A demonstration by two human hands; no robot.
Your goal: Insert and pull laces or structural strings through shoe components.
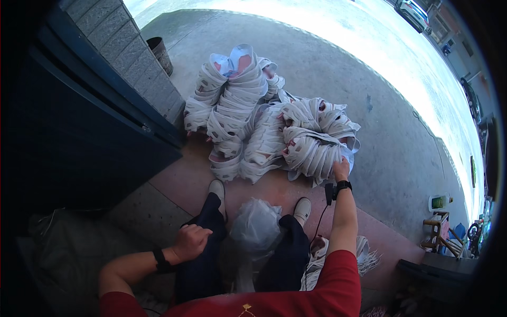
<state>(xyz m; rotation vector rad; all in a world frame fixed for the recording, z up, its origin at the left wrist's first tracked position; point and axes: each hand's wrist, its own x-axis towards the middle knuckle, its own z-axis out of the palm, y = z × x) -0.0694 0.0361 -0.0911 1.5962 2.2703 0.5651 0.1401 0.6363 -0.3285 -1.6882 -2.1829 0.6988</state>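
Several nested stacks of white shoe uppers [237, 105] lie heaped on the floor ahead of me, with cut-out holes and bits of pink lining showing. My right hand [341, 169] reaches forward to the near right stack [314, 156]. Its fingers close on the end upper of that stack, beside a pale blue-white edge; the fingertips are partly hidden. My left hand [191, 242] is curled into a fist above my left thigh, with nothing seen in it. Between my legs sits a crumpled clear plastic bag [257, 222].
More white uppers [318, 253] with loose strands lie beside my right leg. A dark door [79, 142] stands at the left, a bucket [159, 55] by the wall. A wooden stool [439, 232] and a bottle [439, 202] are at the right. A thin cable [318, 224] hangs near my right wrist.
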